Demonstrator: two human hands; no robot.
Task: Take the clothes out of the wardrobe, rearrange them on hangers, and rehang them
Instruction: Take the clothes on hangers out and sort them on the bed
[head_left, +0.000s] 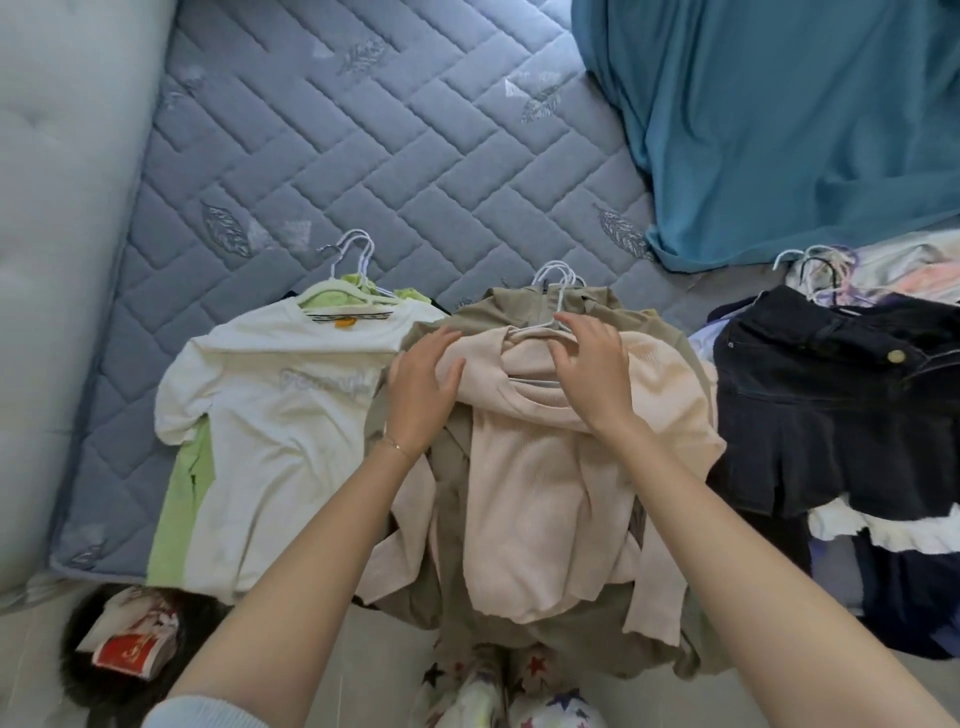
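A pale pink knit top (540, 483) lies on a white hanger (553, 301) on top of a khaki garment (467, 317) at the mattress edge. My left hand (421, 389) rests flat on the top's left shoulder, fingers straight. My right hand (589, 369) lies over the neckline, its fingertips curled at the hanger's bar and the fabric. To the left lies a white T-shirt (275, 415) on a hanger over a light green garment (174, 525).
A pile with a dark denim skirt (831, 405) and more hangers sits at right. A teal sheet (779, 114) covers the far right of the grey quilted mattress (363, 130). A padded headboard (57, 208) stands left. A black bin with packaging (130, 644) is on the floor.
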